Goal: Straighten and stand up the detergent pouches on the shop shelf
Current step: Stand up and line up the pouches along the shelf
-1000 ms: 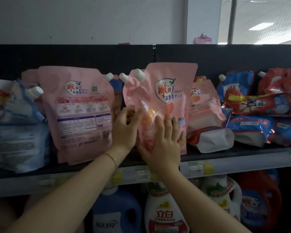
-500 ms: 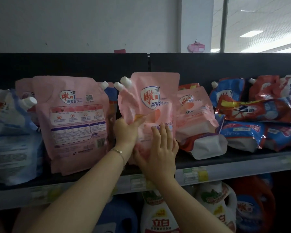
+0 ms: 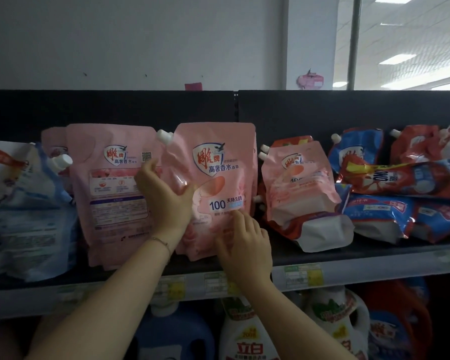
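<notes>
the glossy pink plastic detergent pouch with a white spout cap [image 3: 218, 178] stands upright mid-way along the dark shop shelf [image 3: 374, 253]. the left hand [image 3: 166, 201] grips its left edge to steady it. the right hand [image 3: 242, 242] presses near-straight fingers low on its front, probably to seat the base.

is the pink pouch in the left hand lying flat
No, the pink pouch stands upright, its edge gripped by the left hand.

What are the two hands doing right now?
Left hand: holding the pink pouch by its left edge.
Right hand: open, fingers pressing that pouch's front.
</notes>
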Action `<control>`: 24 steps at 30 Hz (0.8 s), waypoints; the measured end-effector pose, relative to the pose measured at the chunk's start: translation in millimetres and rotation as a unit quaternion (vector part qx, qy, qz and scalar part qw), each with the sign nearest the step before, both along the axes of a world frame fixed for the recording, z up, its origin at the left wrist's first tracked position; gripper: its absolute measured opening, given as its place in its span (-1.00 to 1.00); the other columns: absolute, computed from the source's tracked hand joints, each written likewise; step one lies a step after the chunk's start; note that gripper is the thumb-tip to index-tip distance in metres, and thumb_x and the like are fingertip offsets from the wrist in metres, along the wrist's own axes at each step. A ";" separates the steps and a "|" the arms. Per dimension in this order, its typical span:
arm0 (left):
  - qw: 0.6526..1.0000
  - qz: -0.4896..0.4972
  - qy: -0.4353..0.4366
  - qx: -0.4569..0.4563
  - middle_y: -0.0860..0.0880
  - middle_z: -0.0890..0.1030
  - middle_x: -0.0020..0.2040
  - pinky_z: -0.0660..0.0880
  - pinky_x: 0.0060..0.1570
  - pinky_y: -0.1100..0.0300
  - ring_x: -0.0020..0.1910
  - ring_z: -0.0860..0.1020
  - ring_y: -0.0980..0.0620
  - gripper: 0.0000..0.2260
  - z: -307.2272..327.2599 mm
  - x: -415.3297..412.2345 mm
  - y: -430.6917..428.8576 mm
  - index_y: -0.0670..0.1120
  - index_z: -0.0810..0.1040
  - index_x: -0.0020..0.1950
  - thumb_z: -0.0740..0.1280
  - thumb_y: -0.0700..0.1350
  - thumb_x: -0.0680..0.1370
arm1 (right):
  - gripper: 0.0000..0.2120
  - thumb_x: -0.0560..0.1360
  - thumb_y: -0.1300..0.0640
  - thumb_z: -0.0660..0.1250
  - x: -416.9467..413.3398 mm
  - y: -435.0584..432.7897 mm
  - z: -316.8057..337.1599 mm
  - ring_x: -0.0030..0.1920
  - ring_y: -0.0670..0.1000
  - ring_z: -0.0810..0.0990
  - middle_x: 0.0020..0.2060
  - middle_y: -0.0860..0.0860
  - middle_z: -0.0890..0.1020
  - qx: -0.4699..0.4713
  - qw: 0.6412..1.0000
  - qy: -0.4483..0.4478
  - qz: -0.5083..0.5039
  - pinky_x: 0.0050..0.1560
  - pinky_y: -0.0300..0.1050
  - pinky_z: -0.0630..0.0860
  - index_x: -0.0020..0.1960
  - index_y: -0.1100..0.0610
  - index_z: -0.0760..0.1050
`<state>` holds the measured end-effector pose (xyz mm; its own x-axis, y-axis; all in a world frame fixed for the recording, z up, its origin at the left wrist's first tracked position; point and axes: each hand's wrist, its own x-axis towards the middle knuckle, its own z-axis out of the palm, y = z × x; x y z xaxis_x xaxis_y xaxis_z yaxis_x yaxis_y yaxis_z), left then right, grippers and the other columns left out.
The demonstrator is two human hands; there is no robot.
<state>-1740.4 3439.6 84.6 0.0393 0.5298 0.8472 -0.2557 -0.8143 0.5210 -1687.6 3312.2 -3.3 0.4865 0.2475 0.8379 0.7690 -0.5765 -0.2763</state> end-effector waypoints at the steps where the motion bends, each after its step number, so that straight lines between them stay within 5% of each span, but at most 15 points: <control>1: 0.999 0.042 -0.003 0.025 -0.18 0.36 0.23 0.46 0.14 0.08 0.18 0.38 -0.08 -0.39 0.3 -2.1 -0.4 -0.25 0.32 0.27 0.53 -0.26 0.32 | -0.46 0.46 -0.15 0.15 0.2 -0.1 -0.1 0.15 0.08 0.58 0.20 0.05 0.59 -0.002 1.000 0.005 0.007 0.03 0.00 0.55 0.28 0.17 0.45; 8: 0.963 0.071 0.101 0.238 -0.17 0.44 0.12 0.42 0.11 0.10 0.11 0.37 -0.04 -0.60 -14.5 -2.3 -14.8 -0.15 0.38 0.16 0.43 -0.29 0.38 | -0.61 0.49 0.04 0.30 4.0 -5.3 10.0 0.13 0.02 0.47 0.16 -0.05 0.52 -0.003 0.994 0.066 0.091 -0.04 -0.05 0.51 0.28 0.08 0.36; 13: 0.930 0.029 0.176 0.321 -0.09 0.50 0.03 0.45 0.00 0.10 0.03 0.45 -0.04 -0.81 -25.4 5.8 -36.3 -0.15 0.50 0.04 0.33 -0.19 0.44 | -0.75 0.53 0.05 0.27 7.1 -29.2 34.2 0.02 0.08 0.53 0.08 0.02 0.56 -0.036 0.989 0.094 0.111 -0.04 0.08 0.52 0.16 0.12 0.45; 17: 0.923 -0.013 0.202 0.328 -0.10 0.48 0.02 0.45 0.01 0.03 0.02 0.42 -0.06 -0.80 -26.9 27.0 -49.8 -0.15 0.51 0.02 0.18 -0.15 0.46 | -0.86 0.52 0.08 0.28 23.4 -62.1 62.9 -0.11 0.06 0.50 -0.10 0.02 0.54 -0.093 0.993 0.038 0.066 -0.11 -0.05 0.41 -0.08 0.16 0.48; 24: 0.910 -0.066 0.235 0.334 -0.04 0.48 0.01 0.46 -0.08 0.03 -0.07 0.40 -0.01 -0.88 -29.4 69.1 -76.9 -0.11 0.48 0.03 0.31 -0.21 0.50 | -0.76 0.56 0.00 0.24 57.1 -115.8 109.7 0.21 0.04 0.45 0.16 0.02 0.53 -0.193 0.980 -0.011 -0.040 0.24 0.00 0.34 0.14 0.09 0.52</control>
<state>-1671.3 3362.7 55.2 0.5070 -0.1328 0.8517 -0.2515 -0.9678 -0.0012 -1630.5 3196.4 106.5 0.5002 0.5102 0.6996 0.7205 -0.6934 -0.0095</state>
